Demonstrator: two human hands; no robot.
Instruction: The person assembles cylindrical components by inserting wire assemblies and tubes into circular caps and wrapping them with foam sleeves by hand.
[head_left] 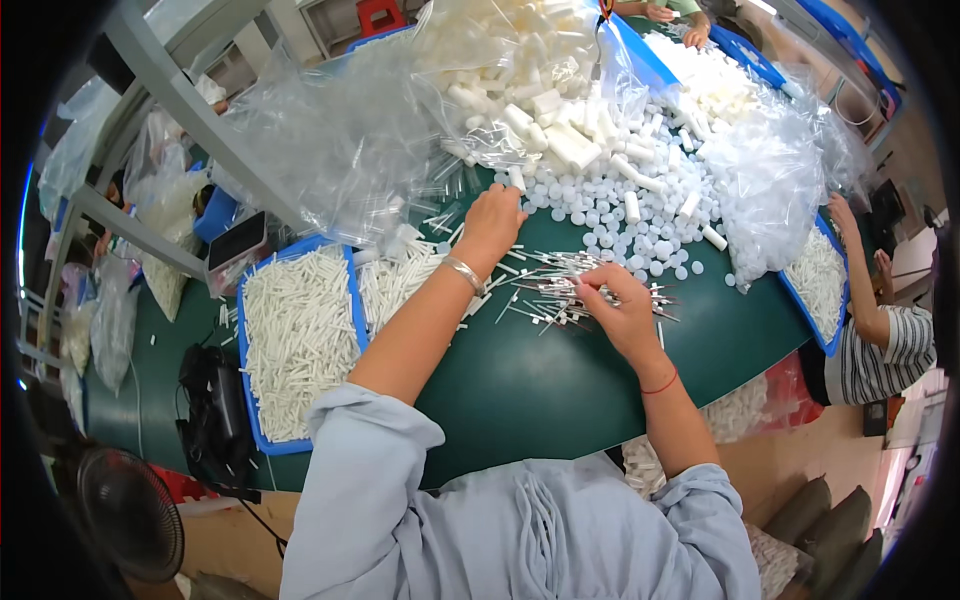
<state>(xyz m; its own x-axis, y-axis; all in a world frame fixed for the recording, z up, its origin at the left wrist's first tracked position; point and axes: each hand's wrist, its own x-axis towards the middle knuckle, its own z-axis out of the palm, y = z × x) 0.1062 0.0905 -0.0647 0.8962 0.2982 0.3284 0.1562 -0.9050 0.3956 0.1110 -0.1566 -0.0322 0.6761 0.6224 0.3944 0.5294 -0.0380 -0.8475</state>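
My left hand (pixel 493 222), with a silver bangle at its wrist, reaches to the near edge of a heap of white foam-like cylinders (pixel 570 145). Its fingers are curled in, and a small white cylinder (pixel 516 179) shows at their tips. My right hand (pixel 622 308), a red string round its wrist, is over a scattered pile of thin sticks with white pieces on them (pixel 548 298). Thumb and forefinger are pressed together there; what lies between them is too small to make out. Many small translucent round caps (pixel 650 228) spread between the heap and my right hand.
A blue tray (pixel 357 300) of short white tubes stands left, with loose white tubes (pixel 395 285) beside it. Clear plastic bags (pixel 340 140) lie behind. A grey metal frame (pixel 190 110) rises at left. At right, a person in stripes reaches toward another blue tray (pixel 838 335).
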